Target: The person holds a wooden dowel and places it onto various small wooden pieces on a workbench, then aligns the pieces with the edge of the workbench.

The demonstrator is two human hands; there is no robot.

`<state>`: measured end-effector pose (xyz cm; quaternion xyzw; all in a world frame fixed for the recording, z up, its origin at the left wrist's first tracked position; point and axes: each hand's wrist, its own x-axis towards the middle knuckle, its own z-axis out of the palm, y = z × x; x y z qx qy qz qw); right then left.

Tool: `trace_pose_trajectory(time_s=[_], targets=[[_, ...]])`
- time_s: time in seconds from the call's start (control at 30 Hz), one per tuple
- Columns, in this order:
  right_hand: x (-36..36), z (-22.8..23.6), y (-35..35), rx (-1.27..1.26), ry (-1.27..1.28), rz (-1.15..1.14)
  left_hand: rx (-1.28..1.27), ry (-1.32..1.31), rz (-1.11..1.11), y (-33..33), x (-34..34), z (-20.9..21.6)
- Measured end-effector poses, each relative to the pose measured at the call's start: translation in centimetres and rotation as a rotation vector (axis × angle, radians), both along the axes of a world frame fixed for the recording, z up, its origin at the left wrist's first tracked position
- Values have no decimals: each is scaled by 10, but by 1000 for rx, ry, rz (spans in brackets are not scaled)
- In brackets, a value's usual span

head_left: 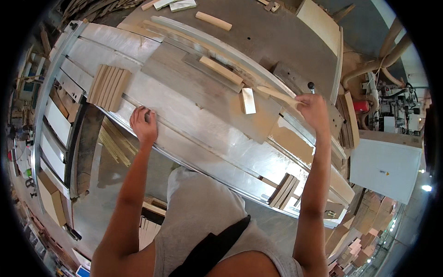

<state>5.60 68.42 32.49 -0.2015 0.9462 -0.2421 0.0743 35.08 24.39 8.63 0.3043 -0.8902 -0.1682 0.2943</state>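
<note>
My right hand (314, 111) is closed around the near end of a thin pale wooden stick (278, 94), which points left along the long metal fence (258, 69). On the left, my left hand (144, 125) rests on the near edge of the metal saw table (184, 120), fingers bent and a little apart, with nothing visible in it. Beside that hand lies a row of wooden strips (108, 87). Ahead of the stick's tip are a wooden strip (221, 70) next to the fence and a short white-faced block (248, 100). Any blade is not distinguishable.
Several brown strips (284, 191) lie at the table's right near edge. Beyond the fence are another wooden piece (213, 21) and a black knob (311, 86). A white cabinet (385, 166) stands at right. Thin slats (115, 141) lean below the left edge.
</note>
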Motion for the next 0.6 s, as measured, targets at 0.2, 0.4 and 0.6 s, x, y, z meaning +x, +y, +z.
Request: trace_pose_trajectory(time_s=[0.2, 0.4, 0.6], targets=[[-2, -5, -31, -15, -42, -45, -5, -42, 28, 2, -1, 2], [-19, -37, -56, -153, -61, 9, 12, -71, 20, 2, -3, 8], [-29, -21, -105, -51, -85, -28, 41, -94, 41, 3, -1, 12]])
